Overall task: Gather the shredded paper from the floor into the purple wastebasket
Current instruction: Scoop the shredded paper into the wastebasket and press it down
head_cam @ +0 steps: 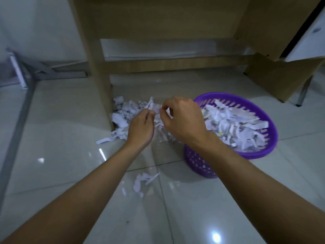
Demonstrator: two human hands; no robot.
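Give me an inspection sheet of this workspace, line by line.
Surface: glossy tiled floor, glare spots.
Job's things: purple basket upright, part full of shreds; main pile by the desk leg; small clump nearer the person.
Clutter: cardboard behind basket.
Grippers: left hand and right hand pinch shreds over the pile.
Cables: nothing seen.
Surroundings: metal frame far left.

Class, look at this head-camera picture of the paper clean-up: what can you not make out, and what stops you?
- Paper pile, head view: its middle is hidden behind the left hand and right hand.
- Purple wastebasket: its depth is hidden by shreds.
- Each hand's grip: fingertips face away.
- Cardboard: cut off at the right edge.
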